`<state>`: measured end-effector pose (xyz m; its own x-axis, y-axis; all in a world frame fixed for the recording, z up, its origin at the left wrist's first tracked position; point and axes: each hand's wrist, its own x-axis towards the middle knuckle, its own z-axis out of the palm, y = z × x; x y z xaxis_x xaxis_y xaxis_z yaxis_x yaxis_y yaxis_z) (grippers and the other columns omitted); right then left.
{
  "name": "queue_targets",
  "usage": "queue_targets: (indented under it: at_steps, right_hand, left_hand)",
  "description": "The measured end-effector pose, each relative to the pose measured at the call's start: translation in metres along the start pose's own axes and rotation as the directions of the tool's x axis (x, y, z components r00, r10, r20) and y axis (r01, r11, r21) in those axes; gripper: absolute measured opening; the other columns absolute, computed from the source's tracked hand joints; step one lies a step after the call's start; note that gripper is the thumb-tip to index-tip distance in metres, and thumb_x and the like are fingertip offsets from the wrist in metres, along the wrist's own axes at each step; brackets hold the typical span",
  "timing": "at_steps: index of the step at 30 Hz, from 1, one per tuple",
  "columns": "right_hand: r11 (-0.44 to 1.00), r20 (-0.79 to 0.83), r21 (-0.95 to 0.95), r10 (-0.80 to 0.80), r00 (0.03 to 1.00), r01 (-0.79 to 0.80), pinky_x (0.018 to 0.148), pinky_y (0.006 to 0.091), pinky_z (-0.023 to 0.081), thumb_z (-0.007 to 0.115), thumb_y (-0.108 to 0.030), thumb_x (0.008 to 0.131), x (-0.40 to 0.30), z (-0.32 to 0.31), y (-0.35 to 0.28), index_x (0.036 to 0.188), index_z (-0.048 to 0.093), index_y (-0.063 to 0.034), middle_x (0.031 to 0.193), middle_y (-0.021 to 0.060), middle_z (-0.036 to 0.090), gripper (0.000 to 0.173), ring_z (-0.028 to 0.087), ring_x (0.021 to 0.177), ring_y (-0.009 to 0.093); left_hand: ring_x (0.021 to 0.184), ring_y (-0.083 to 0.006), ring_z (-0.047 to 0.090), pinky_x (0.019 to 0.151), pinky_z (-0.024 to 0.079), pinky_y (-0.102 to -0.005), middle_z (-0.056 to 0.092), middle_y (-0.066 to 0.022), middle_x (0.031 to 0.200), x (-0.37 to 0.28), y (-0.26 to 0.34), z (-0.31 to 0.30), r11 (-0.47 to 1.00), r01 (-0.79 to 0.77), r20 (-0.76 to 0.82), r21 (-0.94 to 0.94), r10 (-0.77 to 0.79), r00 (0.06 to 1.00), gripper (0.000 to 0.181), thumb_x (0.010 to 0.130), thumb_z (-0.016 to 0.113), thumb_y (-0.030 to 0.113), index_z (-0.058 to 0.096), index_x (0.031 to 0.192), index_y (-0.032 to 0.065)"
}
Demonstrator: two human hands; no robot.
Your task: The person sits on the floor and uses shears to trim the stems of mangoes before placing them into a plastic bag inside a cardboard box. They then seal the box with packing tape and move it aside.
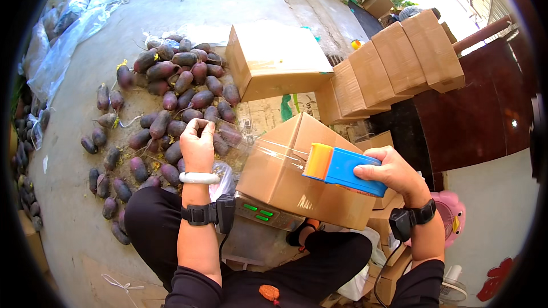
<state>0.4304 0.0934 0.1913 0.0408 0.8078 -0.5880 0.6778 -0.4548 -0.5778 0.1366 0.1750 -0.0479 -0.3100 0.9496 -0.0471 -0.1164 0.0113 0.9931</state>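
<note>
My right hand (396,173) grips a blue and yellow packing tape dispenser (353,171) above the right part of a brown cardboard box (274,171). A strip of clear packing tape (278,144) stretches from its toothed yellow end across the box to my left hand (198,145). Thumb and forefinger there pinch the strip's free end, left of the box and over the root vegetables. The box stands tilted in view on a digital scale (269,214) with lit green displays. Whether the tape touches the cardboard is hard to tell.
Dark purple root vegetables (160,124) lie heaped on the concrete floor at left. Beyond the box sits a larger carton (274,57), beside a row of stacked cartons (394,60). A pink fan (454,218) stands at right. Plastic sheeting (72,47) lies far left.
</note>
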Motion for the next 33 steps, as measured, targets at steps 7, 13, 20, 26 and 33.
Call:
queue_targets:
  at_steps: [7,13,20,26,33]
  right_hand:
    - [0.999,0.006,-0.009,0.04,0.999,-0.04,0.059,0.0238,0.045,0.073,-0.033,0.077,0.011,0.001,-0.004,0.084,0.067,0.0014,0.072,0.0016,0.061,0.036,0.055,0.066,0.007]
    - [0.99,0.005,-0.078,0.118,0.993,-0.118,0.06,0.0236,0.046,0.074,-0.034,0.076,0.03,0.015,-0.01,0.083,0.068,0.0012,0.072,0.0024,0.062,0.037,0.056,0.065,0.008]
    - [0.979,0.018,-0.092,0.185,0.983,-0.182,0.061,0.0247,0.047,0.074,-0.037,0.075,0.037,0.019,-0.018,0.084,0.068,0.0023,0.073,0.0048,0.064,0.04,0.057,0.065,0.009]
    - [0.988,0.025,-0.001,0.153,0.988,-0.153,0.061,0.0247,0.048,0.074,-0.037,0.075,0.036,0.022,-0.014,0.084,0.068,0.0029,0.074,0.0053,0.065,0.041,0.059,0.066,0.01]
    - [0.995,0.007,0.032,0.093,0.996,-0.093,0.064,0.0256,0.05,0.076,-0.035,0.075,0.041,0.016,0.001,0.088,0.068,0.004,0.078,0.0071,0.066,0.042,0.06,0.068,0.011]
  left_hand:
    - [0.061,-0.0079,0.044,0.055,0.039,-0.0253,0.056,-0.0006,0.067,0.003,-0.004,0.003,0.997,-0.039,-0.033,0.06,0.041,0.999,0.014,0.087,0.063,0.008,0.058,0.079,-0.002]
    - [0.059,-0.0143,0.054,0.057,0.045,-0.0313,0.063,-0.0086,0.066,-0.006,-0.07,0.015,0.984,0.02,0.017,0.178,-0.024,1.0,0.013,0.082,0.066,0.01,0.062,0.078,-0.0014]
    - [0.076,-0.0289,0.066,0.072,0.051,-0.0373,0.068,-0.0175,0.08,-0.056,-0.123,0.061,0.898,0.261,0.258,0.355,-0.363,0.896,0.023,0.079,0.069,0.021,0.066,0.085,-0.0011]
    - [0.098,-0.0353,0.059,0.084,0.048,-0.0397,0.061,-0.0233,0.099,-0.062,-0.114,0.062,0.864,0.203,0.216,0.46,-0.331,0.919,0.027,0.079,0.07,0.025,0.066,0.083,-0.001]
    - [0.117,-0.0398,0.048,0.102,0.039,-0.0409,0.045,-0.0268,0.128,-0.052,-0.121,0.035,0.648,0.408,0.01,0.643,-0.54,0.841,0.082,0.072,0.074,0.031,0.035,0.138,0.0018]
